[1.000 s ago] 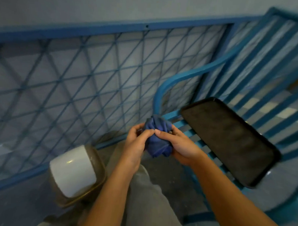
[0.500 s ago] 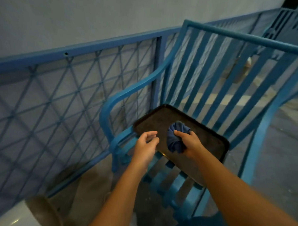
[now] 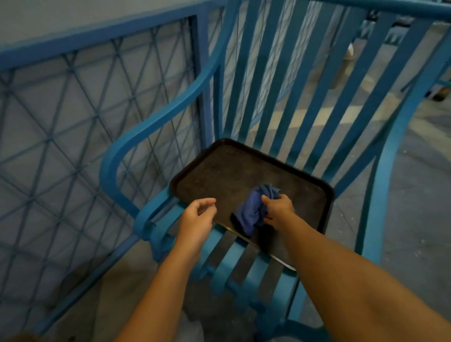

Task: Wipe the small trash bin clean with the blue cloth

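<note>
Obs., left to right.

Fence (image 3: 65, 138): blue lattice panel along a grey wall, far left. No bin against it in view. A tan smudge at the bottom left corner is too cut off to identify.

Chair (image 3: 283, 70): blue metal, slatted back and seat, just beside the fence.

Left hand (image 3: 196, 218): hangs over the seat's front left, just short of the tray's near corner. Fingers loosely curled and apart, holding nothing and touching nothing.

Tray (image 3: 232, 168): dark, shallow, lying flat on the seat slats, its surface dull and speckled.

Cloth (image 3: 253, 211): blue, bunched into a wad over the tray's near edge. Its lower end is at or just above the tray; contact cannot be told.

Right hand (image 3: 278, 209): fingers and thumb clamped round the upper right of the wad, knuckles up, forearm reaching in over the seat.

Floor (image 3: 424, 205): grey concrete to the right of the chair.

Progress, as a judgement: the bin is not in view, so its condition, wiped or not, cannot be read. No wiping is under way at this moment, since the cloth is at the tray and not at the bin. Whether the cloth is being lifted or set down cannot be told. If the bin is unwiped, the whole job remains: carry the cloth to it and wipe.
</note>
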